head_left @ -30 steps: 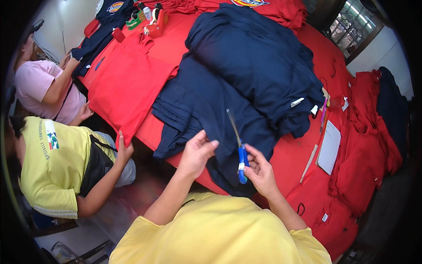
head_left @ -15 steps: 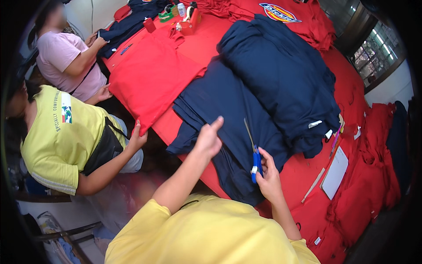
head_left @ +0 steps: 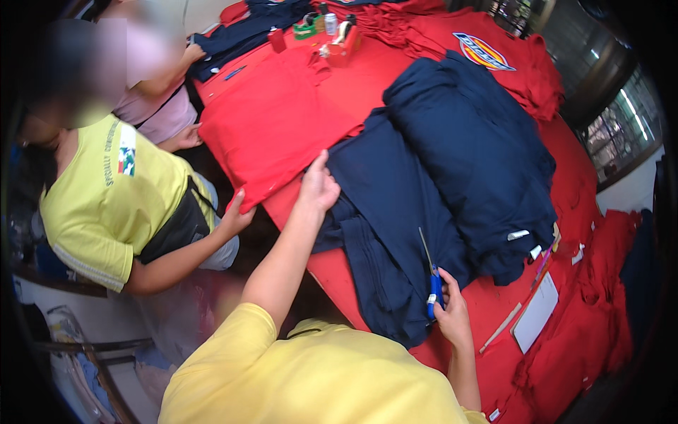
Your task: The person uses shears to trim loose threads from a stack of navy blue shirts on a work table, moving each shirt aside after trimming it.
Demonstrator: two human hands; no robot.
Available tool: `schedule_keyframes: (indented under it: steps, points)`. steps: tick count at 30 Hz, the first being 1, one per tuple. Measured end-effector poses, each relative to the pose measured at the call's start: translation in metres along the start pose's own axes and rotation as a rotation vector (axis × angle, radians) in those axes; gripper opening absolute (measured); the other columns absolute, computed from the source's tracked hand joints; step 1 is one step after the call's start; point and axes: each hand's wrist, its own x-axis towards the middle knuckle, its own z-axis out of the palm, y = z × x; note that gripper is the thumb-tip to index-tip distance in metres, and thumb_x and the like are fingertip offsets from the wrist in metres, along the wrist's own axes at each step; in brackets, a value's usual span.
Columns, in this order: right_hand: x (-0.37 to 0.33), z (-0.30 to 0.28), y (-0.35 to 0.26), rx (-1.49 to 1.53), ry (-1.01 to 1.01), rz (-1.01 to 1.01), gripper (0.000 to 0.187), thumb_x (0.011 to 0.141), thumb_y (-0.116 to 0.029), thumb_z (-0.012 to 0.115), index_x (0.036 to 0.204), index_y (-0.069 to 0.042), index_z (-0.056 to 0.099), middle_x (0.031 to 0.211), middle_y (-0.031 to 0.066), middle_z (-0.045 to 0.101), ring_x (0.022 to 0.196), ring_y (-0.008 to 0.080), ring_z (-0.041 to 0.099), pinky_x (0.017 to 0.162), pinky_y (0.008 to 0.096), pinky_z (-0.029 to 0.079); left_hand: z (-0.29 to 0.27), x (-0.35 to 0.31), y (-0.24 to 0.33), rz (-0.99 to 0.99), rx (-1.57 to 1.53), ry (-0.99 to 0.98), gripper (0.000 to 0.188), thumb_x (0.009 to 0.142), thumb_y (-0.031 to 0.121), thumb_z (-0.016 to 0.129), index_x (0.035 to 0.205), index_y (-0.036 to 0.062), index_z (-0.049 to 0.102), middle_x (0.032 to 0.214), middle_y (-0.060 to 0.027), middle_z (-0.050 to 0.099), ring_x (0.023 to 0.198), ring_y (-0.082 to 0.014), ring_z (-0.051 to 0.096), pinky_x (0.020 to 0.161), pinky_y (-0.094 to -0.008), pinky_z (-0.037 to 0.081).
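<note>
My right hand is closed around the blue handles of a pair of scissors, whose thin metal blades point away from me over navy cloth. My left hand is stretched out with its fingers apart and nothing in it. It is by the near corner of a red garment; whether it touches the cloth I cannot tell. Folded navy garments lie under and between my hands, spread toward the table's near edge. Beyond them a thick navy pile rests on the table.
A co-worker in a yellow shirt holds the red garment's edge at the left. Another person in pink stands farther back. A tape dispenser sits at the far side of the red-covered table. A white pad lies right, near heaped red garments.
My left hand has reached forward and left, from over the navy cloth to the red garment's corner. The view has shifted; my right hand still holds the scissors.
</note>
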Motion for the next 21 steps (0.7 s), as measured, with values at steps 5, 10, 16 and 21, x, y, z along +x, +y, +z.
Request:
schedule_keyframes:
  steps: [5,10,16,21]
  points:
    - [0.006,-0.013,-0.014,-0.302,0.048,-0.184,0.049,0.081,0.001,0.058,0.129,-0.003,0.052,0.096,0.0126,0.059,0.08,0.0225,0.058,0.074,0.0317,0.049,0.003,-0.005,-0.029,0.308,0.302,0.003,0.025,0.09,0.012,0.064,0.066,0.0111,0.056,0.073,0.0023,0.058,0.07,-0.006,0.053,0.067,-0.0218,0.043]
    - [0.024,-0.02,-0.05,-0.239,0.155,-0.33,0.051,0.079,0.002,0.06,0.129,-0.001,0.052,0.106,0.0137,0.061,0.092,0.0241,0.06,0.085,0.0316,0.046,0.021,-0.028,-0.04,0.352,0.525,-0.109,0.011,0.089,0.007,0.065,0.098,0.0003,0.066,0.089,-0.0016,0.066,0.076,-0.0082,0.06,0.068,-0.0215,0.048]
    - [0.087,0.01,-0.074,-0.175,0.066,-0.62,0.052,0.079,-0.003,0.069,0.128,-0.002,0.053,0.105,0.0131,0.061,0.084,0.0183,0.063,0.077,0.0296,0.051,0.024,-0.031,-0.036,0.249,0.405,-0.121,0.01,0.088,0.005,0.063,0.098,0.0011,0.061,0.1,-0.0069,0.065,0.09,-0.0153,0.061,0.082,-0.0314,0.049]
    - [0.125,0.023,-0.075,-0.33,0.049,-0.685,0.054,0.079,-0.006,0.07,0.13,-0.006,0.053,0.09,0.0122,0.059,0.07,0.02,0.062,0.068,0.0334,0.051,0.038,-0.042,-0.018,0.216,0.344,-0.113,0.009,0.089,0.002,0.059,0.097,0.0052,0.058,0.097,-0.0047,0.062,0.091,-0.0157,0.061,0.082,-0.032,0.049]
